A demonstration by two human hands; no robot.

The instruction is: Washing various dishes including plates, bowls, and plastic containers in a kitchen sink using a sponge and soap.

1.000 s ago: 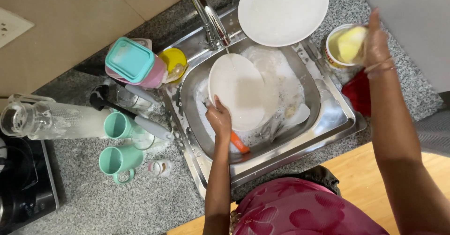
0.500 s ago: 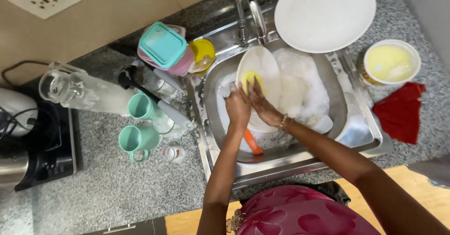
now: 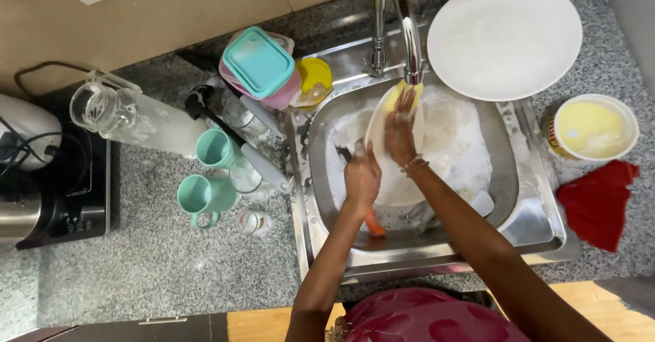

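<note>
The step in hand appears to be scrubbing: a white round ceramic plate [image 3: 392, 171] is held over the foam-filled stainless steel sink [image 3: 529, 222], just below the spout of the chrome tap [image 3: 408, 35].

**Hands**
- The left hand [image 3: 361, 173] has its grip closed on the plate's left edge and steadies it.
- The right hand [image 3: 400, 129] lies on the plate's face, fingers pressed over a yellow sponge [image 3: 398, 95] at the plate's upper edge. Its grip is closed on the sponge.

**Position and orientation of the plate**
- The plate is inside the sink basin, left of centre, above the suds.
- It is tilted on edge, so it reads as a narrow oval. Its long axis runs from the tap end down toward the person.
- The face being worked points up and to the right, toward the right hand.

**Next move, as a judgement**
- The sponge would probably need to sweep down the long axis to cover the lower half.
- The left-hand grip must stay firm; a soapy rim is likely to slip.

**Surroundings**
- A second large white round plate [image 3: 505, 38] rests at the sink's back right corner.
- A yellow-lined round tub [image 3: 593, 127] and a red cloth [image 3: 600, 202] lie on the speckled grey bench [image 3: 136, 260], right of the sink.
- Two teal mugs [image 3: 205, 195] stand on the bench, left of the sink.
</note>
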